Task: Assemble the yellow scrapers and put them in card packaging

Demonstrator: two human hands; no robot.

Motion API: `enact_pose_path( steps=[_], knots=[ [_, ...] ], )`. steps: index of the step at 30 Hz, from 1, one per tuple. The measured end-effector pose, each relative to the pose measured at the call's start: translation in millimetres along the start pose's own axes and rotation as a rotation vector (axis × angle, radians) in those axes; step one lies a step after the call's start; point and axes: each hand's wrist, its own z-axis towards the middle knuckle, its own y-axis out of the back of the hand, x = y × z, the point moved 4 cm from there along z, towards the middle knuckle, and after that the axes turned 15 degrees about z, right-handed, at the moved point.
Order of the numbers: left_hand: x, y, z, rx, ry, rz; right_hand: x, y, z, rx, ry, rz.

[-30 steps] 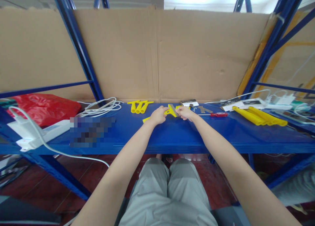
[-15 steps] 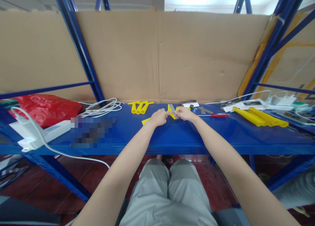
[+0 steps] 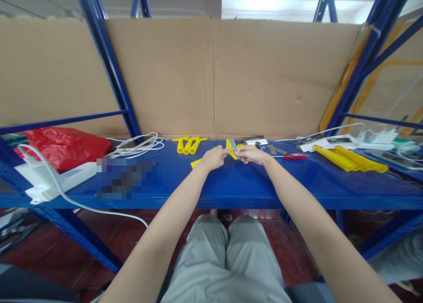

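My left hand (image 3: 214, 158) is closed around a yellow T-shaped scraper (image 3: 195, 163); its handle end sticks out to the left below my wrist. At the scraper's yellow head lies a flat metal blade (image 3: 233, 144). My right hand (image 3: 250, 154) pinches the blade's right side, fingers bent; exact fingertip contact is partly hidden. Just behind my right hand are a black-and-white card (image 3: 255, 140) and small metal pieces. To its right are loose metal blades (image 3: 271, 149) and a screwdriver with a red handle (image 3: 295, 156).
Several yellow T-shaped pieces (image 3: 187, 145) stand at the back left. Several yellow handles (image 3: 353, 158) lie at the right beside printed cards (image 3: 312, 141). White cables (image 3: 145, 143), a red plastic bag (image 3: 69, 148) and a power strip (image 3: 71, 179) occupy the left. Cardboard (image 3: 264, 78) walls the back.
My right hand has shifted slightly and its fingers have loosened, so more of the metal blade shows. My left hand keeps its grip on the scraper in nearly the same place.
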Motion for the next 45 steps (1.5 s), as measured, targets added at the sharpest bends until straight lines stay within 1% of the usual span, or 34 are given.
enact_pose_path(
  steps=[2,11,18,21,25,27,30,35,39,42,45],
  knots=[
    [0.4,0.9,-0.7,-0.005,0.008,-0.010,-2.2,1.5,1.6,0.008,0.007,0.019],
    [2.0,-0.3,0.2,-0.036,-0.011,-0.058,-5.0,4.0,2.8,0.038,0.022,-0.046],
    [1.2,0.9,-1.5,-0.019,-0.015,-0.052,-6.0,5.1,5.5,0.064,0.046,-0.124],
    [-0.4,1.4,-1.5,-0.012,-0.030,-0.043,-4.0,4.8,3.8,0.036,0.026,-0.094],
    [-4.7,2.2,-0.9,-0.011,-0.092,-0.033,-0.1,4.8,1.3,-0.059,0.021,-0.010],
    [-5.9,2.3,-0.6,-0.008,-0.106,-0.038,1.6,4.7,1.1,-0.101,0.042,-0.019],
    [-5.8,2.5,-0.2,-0.016,-0.105,-0.057,3.1,4.8,3.2,-0.131,0.095,-0.069],
    [-5.1,3.1,-0.2,-0.031,-0.097,-0.083,2.5,8.0,10.2,-0.139,0.167,-0.160],
    [-5.8,5.7,-1.5,-0.038,-0.090,-0.088,2.5,9.9,12.9,-0.140,0.185,-0.199],
    [-6.4,8.1,-2.4,-0.054,-0.082,-0.105,3.1,10.0,12.5,-0.137,0.184,-0.184],
    [-5.8,9.1,-1.9,-0.076,-0.065,-0.151,3.9,10.0,11.2,-0.122,0.191,-0.118]
  ],
)
